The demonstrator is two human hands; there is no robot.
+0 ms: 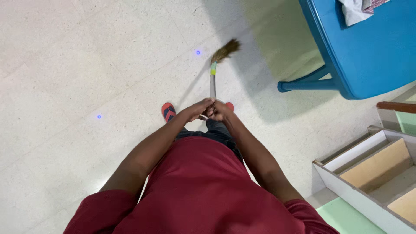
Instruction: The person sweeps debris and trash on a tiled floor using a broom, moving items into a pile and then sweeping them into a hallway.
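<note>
Both grips are closed around the top of the broom point(213, 80) handle: the left hand point(197, 108) and right hand point(220, 111) touch each other, arms stretched forward. The broom's brush end point(225, 51) points away over the pale speckled floor point(86, 65). A blue table point(368, 65) stands on the right, a wooden shelf unit point(372, 173) below it.

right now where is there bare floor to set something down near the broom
Bare floor spreads wide left of the broom. Right of it, a narrower strip runs to the blue table. Lower right is crowded by the open shelf unit.
</note>
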